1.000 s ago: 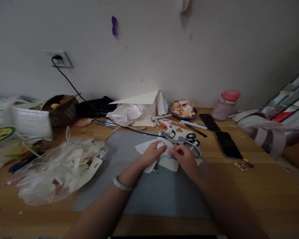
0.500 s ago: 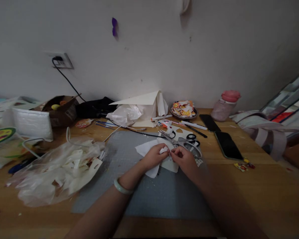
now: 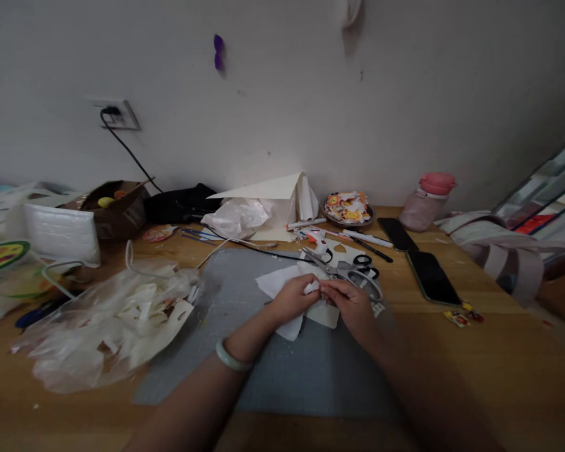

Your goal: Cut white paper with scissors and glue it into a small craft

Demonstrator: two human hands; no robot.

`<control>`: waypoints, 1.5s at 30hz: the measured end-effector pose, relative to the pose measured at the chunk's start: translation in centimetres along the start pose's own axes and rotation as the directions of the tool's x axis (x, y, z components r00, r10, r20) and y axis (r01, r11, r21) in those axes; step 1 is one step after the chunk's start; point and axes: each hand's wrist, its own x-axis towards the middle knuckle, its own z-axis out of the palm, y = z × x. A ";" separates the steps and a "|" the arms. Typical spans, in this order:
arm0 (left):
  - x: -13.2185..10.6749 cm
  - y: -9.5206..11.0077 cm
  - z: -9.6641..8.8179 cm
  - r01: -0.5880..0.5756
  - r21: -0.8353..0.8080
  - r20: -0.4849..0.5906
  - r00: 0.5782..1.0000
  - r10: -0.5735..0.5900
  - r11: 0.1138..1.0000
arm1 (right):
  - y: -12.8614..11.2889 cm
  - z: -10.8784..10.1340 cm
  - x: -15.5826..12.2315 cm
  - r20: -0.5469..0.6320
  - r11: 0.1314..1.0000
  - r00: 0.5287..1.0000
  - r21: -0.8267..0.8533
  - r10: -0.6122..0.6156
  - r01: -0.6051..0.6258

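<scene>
My left hand (image 3: 294, 299), with a pale bangle (image 3: 231, 356) on its wrist, is closed on a small crumpled white piece (image 3: 312, 287) that looks like paper or tissue. My right hand (image 3: 351, 307) pinches at the right end of that piece, its fingertips touching the left ones; what lies between them is mostly hidden. Beneath the hands, white paper sheets (image 3: 275, 280) rest on a grey cutting mat (image 3: 245, 301). Just beyond the right hand lie scissors (image 3: 327, 267) with grey handles and a second pair with black handles (image 3: 363, 259).
A plastic bag of paper scraps (image 3: 94, 339) covers the left side. Behind the mat lie a glue gun (image 3: 320, 238), pens (image 3: 367, 238) and a bowl of paper cutouts (image 3: 347, 208). Two phones (image 3: 434, 277) and a pink bottle (image 3: 424, 204) stand or lie on the right.
My right fingers have closed in toward the left fingertips and now press together more tightly. The left hand keeps its hold on the white piece, and the view has shifted slightly.
</scene>
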 end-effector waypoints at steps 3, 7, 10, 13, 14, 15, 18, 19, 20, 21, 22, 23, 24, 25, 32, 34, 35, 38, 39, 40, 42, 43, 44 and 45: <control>0.0 -0.1 0.0 0.010 0.008 0.009 1.000 -0.010 1.000 | 0.5 0.1 0.0 -0.026 0.999 0.999 0.018 0.028 -0.027; 0.1 -0.1 0.0 0.028 0.044 0.034 0.999 -0.029 0.999 | 0.7 -0.2 0.2 -0.090 0.999 0.996 -0.029 0.022 -0.025; 0.1 0.0 -0.1 0.046 0.046 0.041 0.998 -0.048 0.998 | 0.3 -0.5 0.2 -0.054 0.989 0.996 -0.134 -0.067 0.060; 0.0 0.0 -0.1 0.052 0.021 0.042 0.998 -0.052 0.998 | 0.1 -0.5 0.2 -0.007 0.957 0.983 -0.229 -0.183 0.177; 0.0 0.0 -0.1 0.048 0.014 0.043 0.998 -0.048 0.999 | 0.1 -0.5 0.2 -0.002 0.947 0.977 -0.246 -0.212 0.205; 0.0 0.0 -0.1 0.041 0.009 0.045 0.998 -0.042 0.999 | 0.2 -0.4 0.3 0.000 0.940 0.973 -0.259 -0.232 0.224; 0.0 0.0 -0.1 0.031 -0.002 0.048 0.998 -0.031 1.000 | 0.7 -0.3 0.3 0.012 0.926 0.968 -0.287 -0.252 0.245; 0.0 0.1 -0.1 0.034 -0.005 0.049 0.998 -0.034 0.999 | 0.8 -0.3 0.3 0.012 0.927 0.972 -0.297 -0.236 0.229; 0.0 0.1 -0.1 0.038 -0.006 0.052 0.998 -0.038 0.999 | 0.9 -0.3 0.3 0.006 0.930 0.978 -0.309 -0.207 0.199; 0.0 0.2 -0.1 0.042 -0.001 0.057 0.997 -0.042 0.999 | 1.0 -0.3 0.3 -0.007 0.932 0.985 -0.324 -0.175 0.163; 0.0 0.2 -0.1 0.046 0.009 0.062 0.997 -0.046 0.999 | 1.0 -0.3 0.3 -0.024 0.930 0.989 -0.343 -0.148 0.131; 0.0 0.3 -0.1 0.047 0.021 0.067 0.997 -0.049 0.999 | 0.9 -0.3 0.2 -0.034 0.924 0.990 -0.365 -0.137 0.115; 0.0 0.3 -0.1 0.049 0.036 0.069 0.996 -0.051 0.998 | 0.9 -0.3 0.2 -0.033 0.912 0.988 -0.391 -0.150 0.125; 0.0 0.3 -0.1 0.051 0.050 0.069 0.996 -0.055 0.997 | 0.8 -0.3 0.1 -0.021 0.892 0.983 -0.423 -0.183 0.158; 0.0 0.1 0.0 0.052 0.062 0.083 0.995 -0.057 0.997 | 0.5 -0.4 -0.7 0.132 0.698 0.906 -0.596 -0.403 0.398; 0.1 0.1 0.0 0.057 0.065 0.073 0.995 -0.061 0.996 | 0.4 -0.4 -0.9 0.157 0.662 0.897 -0.625 -0.414 0.415; 0.1 0.1 0.0 0.062 0.064 0.069 0.995 -0.066 0.996 | 0.3 -0.4 -0.9 0.173 0.646 0.895 -0.638 -0.411 0.420; 0.1 0.1 0.0 0.070 0.056 0.062 0.995 -0.073 0.996 | -0.2 -0.6 -0.9 0.242 0.602 0.891 -0.666 -0.383 0.440; 0.1 0.1 0.1 0.069 0.053 0.060 0.996 -0.072 0.996 | -0.4 -0.6 -0.9 0.262 0.592 0.892 -0.674 -0.368 0.442; 0.1 0.1 0.1 0.068 0.050 0.058 0.996 -0.071 0.996 | -0.6 -0.7 -0.9 0.279 0.583 0.894 -0.682 -0.351 0.442; 0.1 0.1 0.1 0.072 0.042 0.059 0.995 -0.075 0.997 | -0.7 -0.7 -0.9 0.301 0.571 0.899 -0.696 -0.319 0.436; 0.1 0.1 0.1 0.080 0.036 0.057 0.995 -0.082 0.996 | -0.7 -0.7 -0.9 0.306 0.574 0.900 -0.694 -0.311 0.435; 0.1 0.1 0.1 0.087 0.027 0.056 0.994 -0.088 0.996 | -0.7 -0.7 -0.9 0.306 0.584 0.898 -0.683 -0.315 0.438; 0.1 0.1 0.1 0.092 0.017 0.053 0.994 -0.093 0.996 | -0.7 -0.7 -0.9 0.299 0.600 0.896 -0.666 -0.330 0.443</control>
